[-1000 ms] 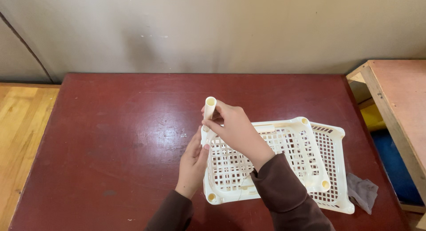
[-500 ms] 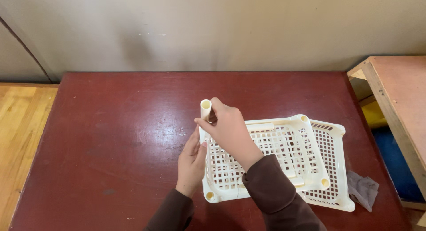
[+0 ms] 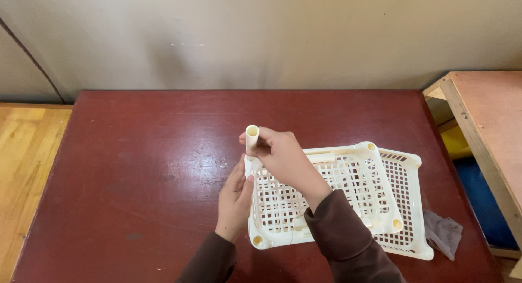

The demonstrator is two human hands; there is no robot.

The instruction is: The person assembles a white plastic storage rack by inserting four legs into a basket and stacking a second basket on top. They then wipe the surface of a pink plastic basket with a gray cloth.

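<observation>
A cream plastic lattice tray lies on a dark red table, stacked askew over a second tray of the same kind. My right hand grips a short cream tube that stands upright at the upper tray's far left corner. My left hand rests against that tray's left edge, just below the tube, fingers together. Round sockets show at the tray's other corners.
A grey cloth lies at the table's right near corner. A wooden bench stands to the right, with blue and yellow objects under it. A plain wall runs behind the table; wooden floor shows on the left.
The view has shifted slightly. My right hand with the tube stays at the tray's corner, and my left hand stays on the tray's left edge.
</observation>
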